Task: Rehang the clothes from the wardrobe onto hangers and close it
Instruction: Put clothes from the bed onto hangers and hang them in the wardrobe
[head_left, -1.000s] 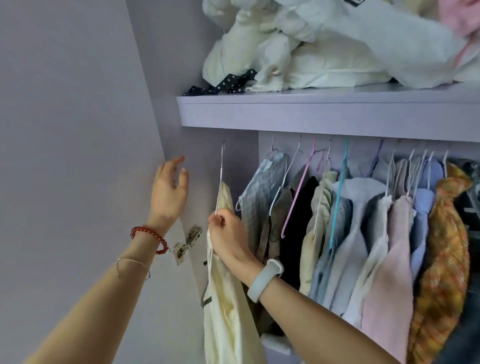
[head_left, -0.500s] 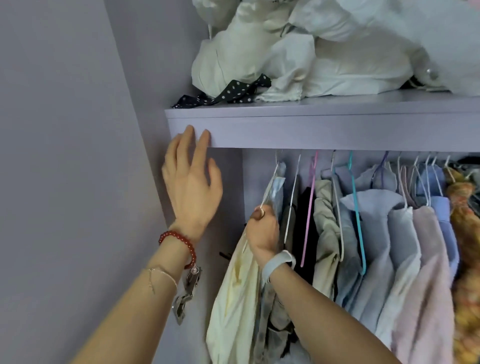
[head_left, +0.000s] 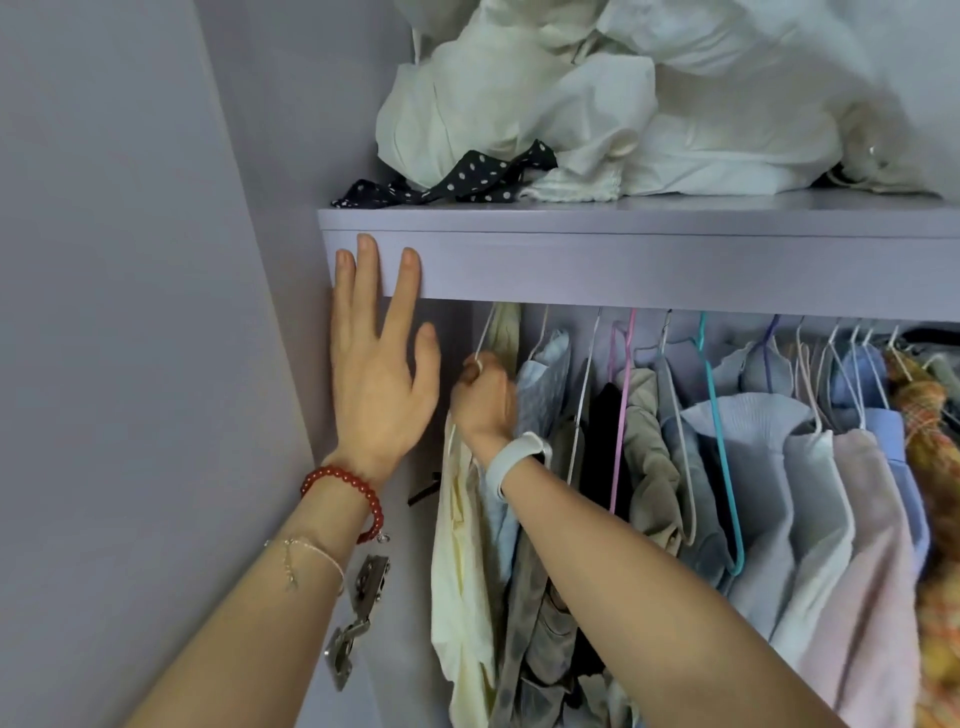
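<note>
The right hand (head_left: 480, 397) has lifted its gripped white hanger (head_left: 484, 332) with the pale yellow garment (head_left: 460, 545) up under the shelf (head_left: 649, 270) — hooking looks imminent — while the left hand (head_left: 376, 364), fingers straight, now presses that shelf's front edge.

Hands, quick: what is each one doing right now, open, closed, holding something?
Left hand: open, straight fingers resting on the shelf edge.
Right hand: closed, gripping the white hanger that carries the pale yellow garment.

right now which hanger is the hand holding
The white hanger at the far left, carrying the pale yellow garment; the right hand grips it. The others hang untouched.
</note>
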